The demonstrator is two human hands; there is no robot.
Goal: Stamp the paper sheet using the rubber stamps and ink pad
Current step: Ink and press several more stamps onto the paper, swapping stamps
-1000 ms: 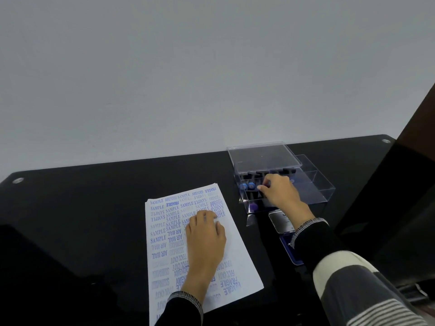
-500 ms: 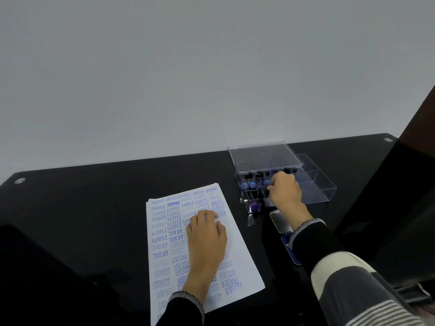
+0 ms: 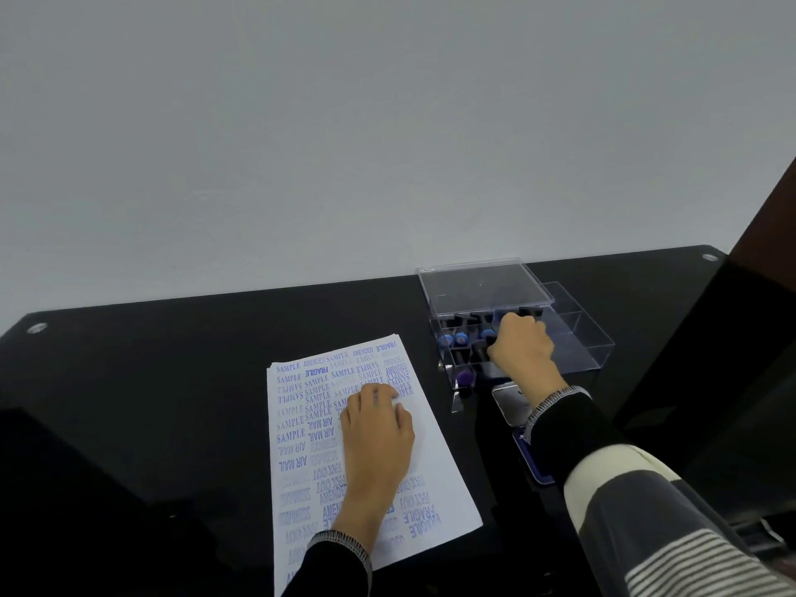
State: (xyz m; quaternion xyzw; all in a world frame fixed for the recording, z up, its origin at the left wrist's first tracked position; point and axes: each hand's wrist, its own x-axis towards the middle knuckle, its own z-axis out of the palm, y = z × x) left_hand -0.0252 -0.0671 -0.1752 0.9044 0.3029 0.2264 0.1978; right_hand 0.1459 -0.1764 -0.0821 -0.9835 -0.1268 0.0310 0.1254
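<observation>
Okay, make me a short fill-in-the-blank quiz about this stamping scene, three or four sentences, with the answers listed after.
1. The left hand rests flat on the ____, which is covered in blue stamped words.
2. The right hand reaches into the clear plastic ____ that holds the rubber stamps.
3. The ink pad lies on the black table, partly hidden under the right ____.
4. The words stamped on the sheet are ____ in colour.

Answers: paper sheet; box; sleeve; blue

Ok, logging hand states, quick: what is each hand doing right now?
Left hand: open, flat on the paper sheet.
Right hand: curled in the stamp box; grip cannot be told.
</observation>
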